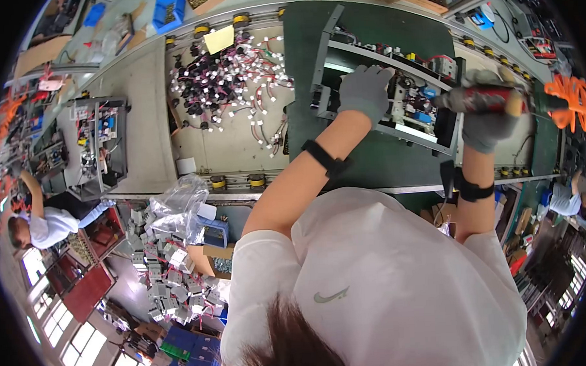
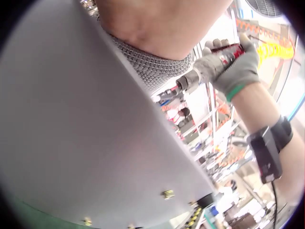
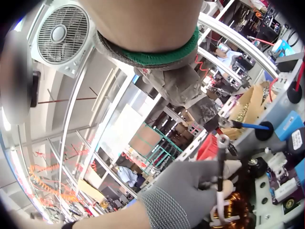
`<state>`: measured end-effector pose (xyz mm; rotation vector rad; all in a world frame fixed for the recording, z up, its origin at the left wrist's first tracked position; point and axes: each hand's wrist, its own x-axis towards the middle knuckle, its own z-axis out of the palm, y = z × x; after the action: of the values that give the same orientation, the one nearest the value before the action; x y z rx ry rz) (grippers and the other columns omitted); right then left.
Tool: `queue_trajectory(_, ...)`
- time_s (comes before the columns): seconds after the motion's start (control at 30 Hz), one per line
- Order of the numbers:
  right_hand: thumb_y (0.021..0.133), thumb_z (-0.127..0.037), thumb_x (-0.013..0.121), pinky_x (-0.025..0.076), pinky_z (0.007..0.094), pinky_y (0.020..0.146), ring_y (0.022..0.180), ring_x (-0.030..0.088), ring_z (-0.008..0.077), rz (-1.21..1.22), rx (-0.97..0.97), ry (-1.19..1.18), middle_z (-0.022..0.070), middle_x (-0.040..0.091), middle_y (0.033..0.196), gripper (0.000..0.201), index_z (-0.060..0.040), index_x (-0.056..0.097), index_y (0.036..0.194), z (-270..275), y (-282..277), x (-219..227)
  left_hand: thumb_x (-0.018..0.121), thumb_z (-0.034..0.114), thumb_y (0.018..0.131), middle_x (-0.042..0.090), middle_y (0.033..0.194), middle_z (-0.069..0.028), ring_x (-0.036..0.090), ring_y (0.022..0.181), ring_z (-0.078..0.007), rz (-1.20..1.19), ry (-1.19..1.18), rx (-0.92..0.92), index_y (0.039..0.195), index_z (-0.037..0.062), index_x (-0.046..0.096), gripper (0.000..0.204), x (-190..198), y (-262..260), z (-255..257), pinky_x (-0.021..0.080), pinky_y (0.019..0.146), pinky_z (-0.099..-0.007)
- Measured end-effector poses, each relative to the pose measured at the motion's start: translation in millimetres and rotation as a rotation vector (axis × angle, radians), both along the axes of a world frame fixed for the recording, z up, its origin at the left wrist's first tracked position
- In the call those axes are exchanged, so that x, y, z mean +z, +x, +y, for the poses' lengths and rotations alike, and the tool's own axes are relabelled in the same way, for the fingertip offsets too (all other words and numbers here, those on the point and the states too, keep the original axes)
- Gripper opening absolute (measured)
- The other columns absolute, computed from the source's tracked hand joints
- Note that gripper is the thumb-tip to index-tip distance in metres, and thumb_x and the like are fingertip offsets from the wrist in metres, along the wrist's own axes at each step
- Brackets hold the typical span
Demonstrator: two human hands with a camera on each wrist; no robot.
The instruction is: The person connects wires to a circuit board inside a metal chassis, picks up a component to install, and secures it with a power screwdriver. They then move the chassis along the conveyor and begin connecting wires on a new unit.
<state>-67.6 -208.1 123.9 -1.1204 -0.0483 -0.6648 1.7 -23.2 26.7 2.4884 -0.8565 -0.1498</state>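
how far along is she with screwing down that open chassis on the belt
Done: boards and wiring already sit in the chassis. In hand: the left hand steadies parts inside while the right hand grips the electric screwdriver against it. Left: which screws remain cannot be told.

The person wore a white T-shirt [image 1: 375, 277], grey knit gloves, green-cuffed, and black wrist straps [image 1: 323, 159] carrying cameras

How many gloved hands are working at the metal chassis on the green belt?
2. The left hand rests on the metal chassis near its middle; the right hand grips a power screwdriver at its right end.
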Motion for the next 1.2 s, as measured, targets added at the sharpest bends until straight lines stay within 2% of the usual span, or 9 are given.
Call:
queue_trajectory(0.1, 0.087, -0.042, 0.048, 0.046, 0.0466, 0.076, 0.082, 0.058, 0.0351, 0.095, 0.001, 0.218, 0.0189, 0.062, 0.092, 0.051, 0.0018, 0.051, 0.112, -10.1, -35.5, 20.4, 0.056, 0.013, 0.078, 0.062, 0.094, -0.0065, 0.058, 0.089, -0.0254, 0.014, -0.294, 0.271, 0.101, 0.0129, 0.062, 0.024, 14.1, -9.5, 62.9, 0.047, 0.077, -0.0353)
queue_trajectory(0.2, 0.087, -0.043, 0.05, 0.047, 0.042, 0.078, 0.093, 0.056, 0.0305, 0.121, 0.194, 0.472, 0.0198, 0.058, 0.102, 0.054, 0.0032, 0.049, 0.115, -26.2, -64.4, 25.2, 0.055, 0.012, 0.079, 0.063, 0.093, -0.01, 0.059, 0.085, -0.0293, 0.143, -0.378, 0.717, 0.1, 0.0107, 0.062, 0.023, -28.4, -22.2, 136.1, 0.047, 0.075, -0.037)
queue_trajectory(0.27, 0.088, -0.041, 0.05, 0.048, 0.0402, 0.077, 0.094, 0.056, 0.0273, 0.176, 0.029, 0.489, 0.0176, 0.058, 0.102, 0.049, 0.0006, 0.05, 0.114, -19.9, -77.4, 29.0, 0.054, 0.014, 0.08, 0.063, 0.094, -0.0111, 0.06, 0.085, -0.0292, 0.302, -0.302, 0.891, 0.102, 0.0111, 0.062, 0.023, -49.0, -30.5, 179.8, 0.047, 0.075, -0.0376)
queue_trajectory(0.33, 0.089, -0.035, 0.051, 0.05, 0.0388, 0.073, 0.092, 0.057, 0.0262, 0.367, -0.035, 0.582, 0.0138, 0.059, 0.097, 0.042, -0.002, 0.05, 0.115, -28.2, -97.0, 16.3, 0.054, 0.017, 0.082, 0.063, 0.098, -0.0114, 0.061, 0.088, -0.0289, 0.22, -0.164, 0.833, 0.103, 0.0117, 0.061, 0.023, -85.1, -42.4, 211.3, 0.047, 0.076, -0.0374)
queue_trajectory(0.53, 0.084, -0.026, 0.055, 0.047, 0.0307, 0.057, 0.068, 0.055, 0.0197, 0.482, -0.401, 0.353, 0.0054, 0.055, 0.076, 0.035, -0.0069, 0.05, 0.114, -4.3, -111.5, 27.6, 0.056, 0.031, 0.08, 0.064, 0.097, -0.0111, 0.062, 0.087, -0.03, 0.235, 0.061, 0.666, 0.103, 0.013, 0.061, 0.029, -13.8, 19.1, 182.9, 0.048, 0.075, -0.0391)
queue_trajectory(0.73, 0.086, -0.028, 0.053, 0.046, 0.0314, 0.053, 0.062, 0.055, 0.021, 0.426, -0.463, 0.462, 0.0065, 0.055, 0.073, 0.03, -0.0079, 0.053, 0.108, -35.3, -124.3, 39.9, 0.055, 0.03, 0.08, 0.061, 0.086, -0.0128, 0.06, 0.08, -0.033, -0.134, 0.316, 0.352, 0.093, 0.0103, 0.06, 0.024, 69.0, 133.8, 74.7, 0.047, 0.067, -0.0437)
queue_trajectory(0.8, 0.085, -0.027, 0.053, 0.048, 0.0316, 0.051, 0.059, 0.056, 0.0199, 0.448, -0.501, 0.571, 0.007, 0.057, 0.073, 0.031, -0.0065, 0.053, 0.108, -54.5, -130.4, 29.8, 0.056, 0.029, 0.08, 0.062, 0.091, -0.0126, 0.059, 0.087, -0.032, -0.154, 0.231, 0.242, 0.096, 0.0103, 0.06, 0.025, 68.8, 170.1, 26.8, 0.047, 0.073, -0.0422)
queue_trajectory(0.87, 0.085, -0.027, 0.052, 0.046, 0.0326, 0.05, 0.059, 0.055, 0.0202, 0.46, -0.583, 0.613, 0.0061, 0.055, 0.071, 0.03, -0.0067, 0.053, 0.107, -73.3, -136.7, 14.6, 0.055, 0.029, 0.08, 0.062, 0.094, -0.0124, 0.06, 0.09, -0.031, -0.177, 0.385, 0.126, 0.098, 0.0111, 0.061, 0.026, 67.1, 200.9, -29.8, 0.048, 0.077, -0.0412)
queue_trajectory(1.2, 0.084, -0.026, 0.053, 0.047, 0.0317, 0.051, 0.06, 0.054, 0.0208, 0.413, -0.722, 0.634, 0.0067, 0.056, 0.075, 0.024, -0.0097, 0.055, 0.101, -136.9, -159.0, -42.3, 0.059, 0.028, 0.079, 0.061, 0.101, -0.0161, 0.057, 0.099, -0.0312, -0.05, 0.52, -0.167, 0.102, 0.0142, 0.061, 0.026, -52.3, 286.2, -254.2, 0.046, 0.083, -0.0412)
